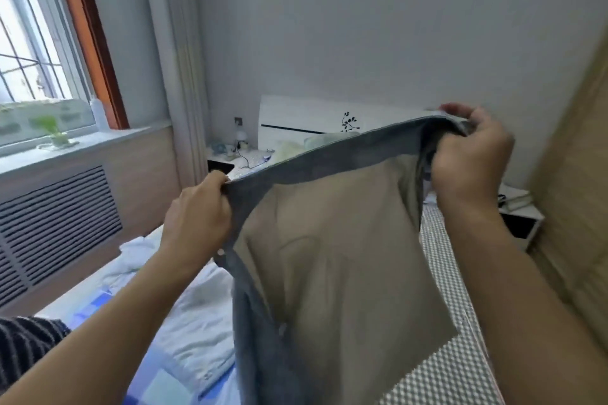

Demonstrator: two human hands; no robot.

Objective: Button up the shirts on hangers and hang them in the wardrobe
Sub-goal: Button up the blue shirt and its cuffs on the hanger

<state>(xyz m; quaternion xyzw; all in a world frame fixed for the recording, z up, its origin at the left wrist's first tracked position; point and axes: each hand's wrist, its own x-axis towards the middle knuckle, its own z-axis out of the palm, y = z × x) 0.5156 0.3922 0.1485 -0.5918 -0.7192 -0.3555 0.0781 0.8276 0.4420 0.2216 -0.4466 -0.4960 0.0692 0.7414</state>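
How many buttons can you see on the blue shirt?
2, both on the shirt's left edge: one button just below the left hand, another button lower down. More may be hidden in folds.

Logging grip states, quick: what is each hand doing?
Left hand: grips the grey-blue, beige-lined shirt by its edge.
Right hand: grips the shirt's bunched top.

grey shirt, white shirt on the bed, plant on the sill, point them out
grey shirt (329,154), head view, stretched top edge
white shirt (197,329), head view, crumpled middle
plant (52,128), head view, green leaves
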